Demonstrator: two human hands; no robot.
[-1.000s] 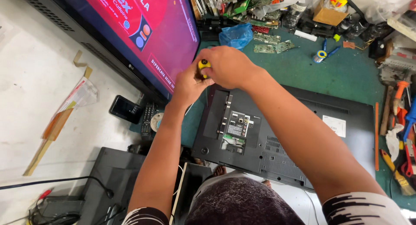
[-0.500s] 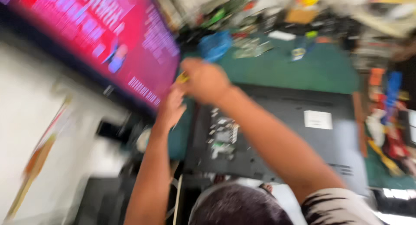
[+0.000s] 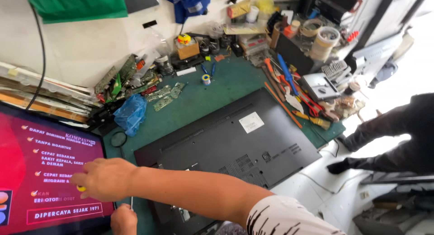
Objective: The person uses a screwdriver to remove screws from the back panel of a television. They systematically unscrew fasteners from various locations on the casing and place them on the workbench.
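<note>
Two hands work a screwdriver [image 3: 131, 202] at the black television back [image 3: 235, 144] on the green surface [image 3: 199, 97]: right hand [image 3: 105, 178] grips its yellow handle, left hand [image 3: 123, 220] pinches the shaft.

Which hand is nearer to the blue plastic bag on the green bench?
Right. The right hand, gripping a yellow-handled screwdriver, is below the blue plastic bag in view; the left hand is farther down, at the bottom edge.
</note>
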